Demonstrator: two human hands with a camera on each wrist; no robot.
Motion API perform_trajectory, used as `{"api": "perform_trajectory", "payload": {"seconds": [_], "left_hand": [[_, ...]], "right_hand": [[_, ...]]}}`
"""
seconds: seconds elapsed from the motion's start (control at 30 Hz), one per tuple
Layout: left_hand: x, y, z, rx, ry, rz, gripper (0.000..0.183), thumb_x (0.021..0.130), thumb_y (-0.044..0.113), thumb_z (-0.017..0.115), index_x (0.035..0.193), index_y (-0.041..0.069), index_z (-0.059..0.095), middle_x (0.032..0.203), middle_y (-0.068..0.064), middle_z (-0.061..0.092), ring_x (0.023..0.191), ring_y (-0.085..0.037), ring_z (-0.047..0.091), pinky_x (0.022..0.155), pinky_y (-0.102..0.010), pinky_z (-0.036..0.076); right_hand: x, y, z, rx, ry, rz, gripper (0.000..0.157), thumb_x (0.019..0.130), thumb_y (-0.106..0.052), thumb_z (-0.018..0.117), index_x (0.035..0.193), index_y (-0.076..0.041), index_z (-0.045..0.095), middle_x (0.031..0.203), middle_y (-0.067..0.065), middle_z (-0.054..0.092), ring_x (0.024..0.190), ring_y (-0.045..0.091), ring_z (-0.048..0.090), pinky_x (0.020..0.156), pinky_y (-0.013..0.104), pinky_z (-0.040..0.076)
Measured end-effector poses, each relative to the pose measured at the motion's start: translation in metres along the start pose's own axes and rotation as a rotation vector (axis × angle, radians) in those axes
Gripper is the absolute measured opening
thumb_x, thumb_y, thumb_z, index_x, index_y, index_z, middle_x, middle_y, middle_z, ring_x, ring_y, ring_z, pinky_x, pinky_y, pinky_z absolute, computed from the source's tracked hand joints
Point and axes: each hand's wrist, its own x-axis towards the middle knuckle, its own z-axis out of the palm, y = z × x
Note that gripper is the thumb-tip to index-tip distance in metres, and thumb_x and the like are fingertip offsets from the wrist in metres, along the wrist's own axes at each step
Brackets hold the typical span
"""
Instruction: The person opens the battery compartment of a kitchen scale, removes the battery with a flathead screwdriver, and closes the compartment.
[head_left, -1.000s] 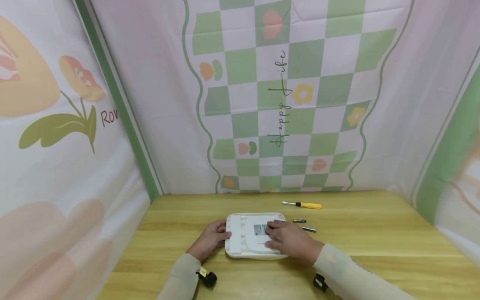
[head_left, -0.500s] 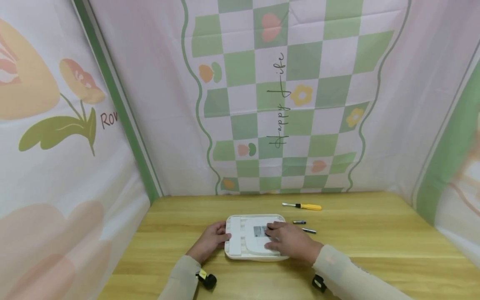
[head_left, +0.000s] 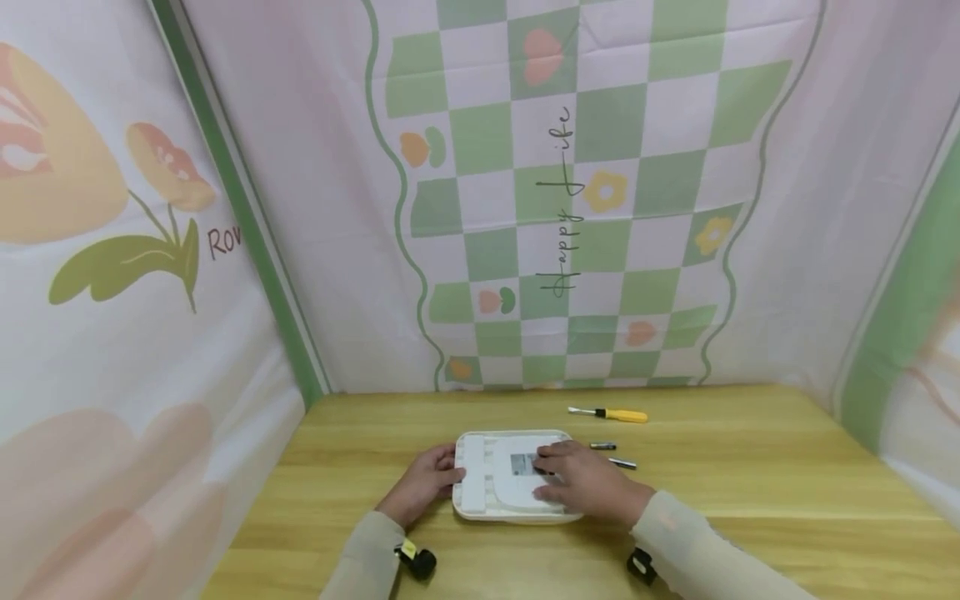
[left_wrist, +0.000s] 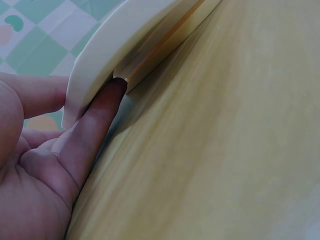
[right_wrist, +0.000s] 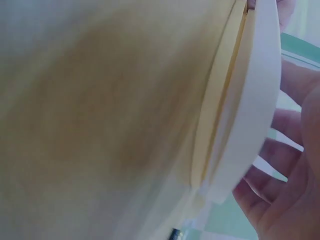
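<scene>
A white rounded rectangular device (head_left: 517,497) lies on the table with its panelled back up and a grey label (head_left: 522,464) on it. At its left edge, my left hand (head_left: 422,485) pinches the rim, thumb on top. The left wrist view shows one finger (left_wrist: 95,125) reaching under the raised rim (left_wrist: 95,62). My right hand (head_left: 592,482) rests on the right part of the back, fingers spread beside the label, hiding that part. In the right wrist view its fingers (right_wrist: 280,155) lie along the upper side of the device.
Behind the right hand lie two small batteries, one (head_left: 602,446) farther back and one (head_left: 622,463) nearer. Farther back is a yellow-handled screwdriver (head_left: 624,415). A printed checkered curtain (head_left: 570,250) closes off the back of the wooden table (head_left: 360,425).
</scene>
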Motion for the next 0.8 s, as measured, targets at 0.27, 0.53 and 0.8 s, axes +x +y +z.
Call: {"api": "perform_trajectory", "payload": {"seconds": [0.27, 0.53, 0.8], "left_hand": [[0.001, -0.002, 0.002, -0.014, 0.026, -0.025, 0.057, 0.092, 0.004, 0.063, 0.141, -0.011, 0.037, 0.111, -0.015, 0.064, 0.097, -0.026, 0.064, 0.081, -0.039, 0.056], [-0.002, 0.005, 0.004, -0.037, 0.02, -0.073, 0.059, 0.095, 0.01, 0.062, 0.143, -0.01, 0.034, 0.113, -0.016, 0.062, 0.097, -0.027, 0.063, 0.081, -0.039, 0.056], [-0.007, 0.011, -0.003, -0.057, -0.02, -0.113, 0.061, 0.095, 0.011, 0.061, 0.144, -0.011, 0.031, 0.114, -0.019, 0.06, 0.095, -0.029, 0.064, 0.08, -0.042, 0.057]], "right_hand": [[-0.005, 0.012, -0.009, 0.21, 0.053, 0.112, 0.036, 0.095, -0.03, 0.063, 0.12, -0.005, 0.068, 0.127, 0.014, 0.061, 0.121, 0.036, 0.053, 0.103, 0.056, 0.039], [-0.018, 0.024, -0.012, 0.259, 0.2, 0.289, 0.027, 0.091, -0.019, 0.069, 0.112, -0.002, 0.07, 0.113, 0.013, 0.068, 0.106, 0.033, 0.062, 0.092, 0.051, 0.05], [-0.016, 0.026, -0.013, 0.356, 0.177, 0.441, 0.031, 0.09, -0.021, 0.07, 0.116, -0.003, 0.069, 0.106, 0.007, 0.07, 0.087, 0.018, 0.066, 0.075, 0.039, 0.057]]}}
